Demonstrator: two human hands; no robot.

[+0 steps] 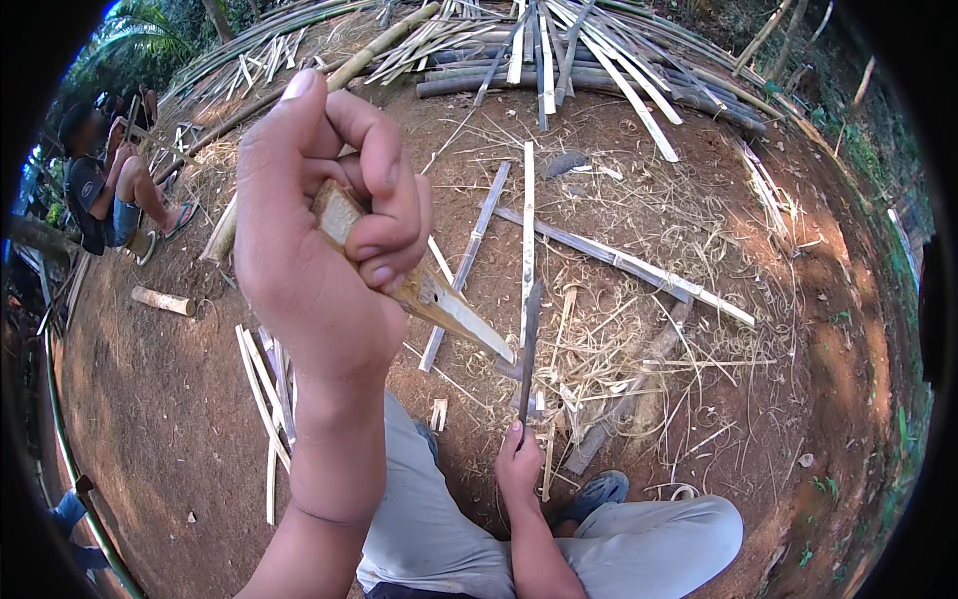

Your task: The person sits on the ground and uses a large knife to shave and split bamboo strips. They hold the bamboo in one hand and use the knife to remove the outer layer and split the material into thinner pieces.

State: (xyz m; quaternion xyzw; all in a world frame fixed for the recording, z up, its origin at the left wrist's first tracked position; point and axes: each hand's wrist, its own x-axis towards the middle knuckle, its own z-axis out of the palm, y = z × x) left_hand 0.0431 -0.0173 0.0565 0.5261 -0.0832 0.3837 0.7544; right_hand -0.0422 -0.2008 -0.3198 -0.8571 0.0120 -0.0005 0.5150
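My left hand (339, 210) is raised close to the camera, its fingers curled round a tapered brown piece of wood (454, 311). A pale, flat face on that piece narrows to a tip at the lower right; I cannot tell its exact kind. Lower down, in front of my lap, my right hand (519, 461) grips a long dark-bladed knife (531, 344) that points up and away from me. The knife's handle is hidden in the fist. Beyond the blade, a pale bamboo strip (529, 220) lies on the soil.
Curly shavings (619, 349) cover the ground right of the knife, among crossed bamboo strips (629, 262). A stack of bamboo poles (599, 85) lies at the far side. A short log (163, 300) rests at left. Another person (100, 185) sits at the far left.
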